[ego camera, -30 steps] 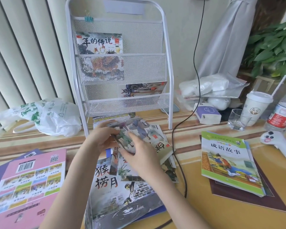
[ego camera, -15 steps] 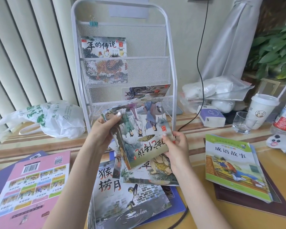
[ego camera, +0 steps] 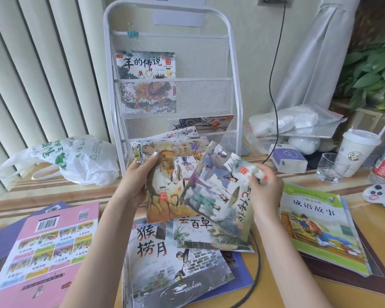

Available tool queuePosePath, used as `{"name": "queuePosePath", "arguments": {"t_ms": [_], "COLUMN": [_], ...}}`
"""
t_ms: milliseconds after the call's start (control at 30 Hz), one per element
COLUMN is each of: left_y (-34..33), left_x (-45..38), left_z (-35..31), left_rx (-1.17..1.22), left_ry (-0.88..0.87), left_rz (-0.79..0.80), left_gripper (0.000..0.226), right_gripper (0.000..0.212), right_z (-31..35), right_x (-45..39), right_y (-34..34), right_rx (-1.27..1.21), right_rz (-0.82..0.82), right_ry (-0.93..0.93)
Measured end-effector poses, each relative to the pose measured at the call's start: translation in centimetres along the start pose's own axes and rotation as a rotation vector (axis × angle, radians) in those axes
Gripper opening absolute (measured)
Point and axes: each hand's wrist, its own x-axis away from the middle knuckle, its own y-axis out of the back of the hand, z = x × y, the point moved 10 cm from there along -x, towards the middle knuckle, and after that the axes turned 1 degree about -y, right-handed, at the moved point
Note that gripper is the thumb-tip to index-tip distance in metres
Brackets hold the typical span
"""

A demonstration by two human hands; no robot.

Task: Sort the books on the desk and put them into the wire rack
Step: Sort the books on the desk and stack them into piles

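Home study corner: tabletop (ego camera: 276, 292) cluttered with kids' picture books (ego camera: 320, 227), takeaway cup (ego camera: 356, 150), game controller (ego camera: 378, 194), vertical blinds (ego camera: 31, 74), houseplant (ego camera: 371, 72).

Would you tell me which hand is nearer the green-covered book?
Right. The right hand is just left of the green-covered book; the left hand is farther left.

books (ego camera: 178, 258) before rack (ego camera: 232, 90), on desk (ego camera: 276, 294)

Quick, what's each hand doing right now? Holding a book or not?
Left hand: holds a fanned bunch of thin picture books by their left edge.
Right hand: grips one picture book, pulling it off the bunch.
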Motion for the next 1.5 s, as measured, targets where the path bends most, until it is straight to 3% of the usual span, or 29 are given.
{"name": "queuePosePath", "arguments": {"t_ms": [200, 300, 367, 500, 667, 767, 900, 967, 1033, 1200, 1300, 1367, 1500], "left_y": [-1.6, -2.2, -2.4, -2.2, -1.6, -1.3, -0.1, 0.6, 0.7, 0.4, -0.9, -1.3, -1.8], "left_x": [1.0, 1.1, 1.2, 1.4, 1.1, 0.6, -0.2, -0.4, -0.5, -0.1, 0.2, 0.4, 1.1], "left_z": [-0.4, -0.2, -0.4, -1.5, -1.8, -1.2, -0.9, -0.9, -0.5, 0.7, 0.7, -0.1, -1.4], "left_rx": [-0.041, -0.029, -0.022, -0.057, -0.020, 0.052, 0.146, 0.184, 0.240, 0.314, 0.302, 0.330, 0.352], "left_ry": [-0.026, -0.018, -0.031, -0.100, -0.127, -0.111, -0.117, -0.126, -0.103, -0.054, -0.057, -0.102, -0.071], "left_rz": [0.072, 0.093, 0.096, 0.081, 0.016, -0.015, -0.079, -0.122, -0.158, -0.195, -0.134, -0.104, 0.072], "left_gripper": [0.008, 0.024, 0.036, 0.023, 0.029, 0.030, 0.025, 0.015, 0.018, 0.044, 0.024, 0.025, 0.060], "right_gripper": [0.038, 0.038, 0.036, 0.030, 0.026, 0.029, 0.019, 0.009, 0.007, 0.025, 0.036, 0.033, 0.021], "right_z": [6.7, 9.4, 10.8, 12.2, 10.0, 8.3, 3.4, 1.1, 0.2, -1.8, -2.5, -2.1, -0.7], "right_x": [1.8, 3.4, 4.3, 4.8, 3.4, 2.7, 0.5, 0.7, 2.4, 5.7, 6.0, 5.4, 3.4], "right_y": [-1.4, -2.6, -2.5, -0.6, -1.3, -0.8, -0.1, -1.7, -3.8, -6.7, -7.1, -6.6, -4.2], "right_rx": [0.056, 0.028, -0.015, -0.030, -0.078, -0.196, -0.515, -0.598, -0.560, -0.413, -0.455, -0.475, -0.450], "right_rz": [0.071, 0.142, 0.150, 0.072, 0.158, 0.110, -0.008, 0.055, 0.157, 0.156, 0.182, 0.197, 0.181], "right_ry": [0.387, 0.546, 0.617, 0.710, 0.536, 0.407, -0.052, -0.282, -0.388, -0.445, -0.508, -0.468, -0.289]}}
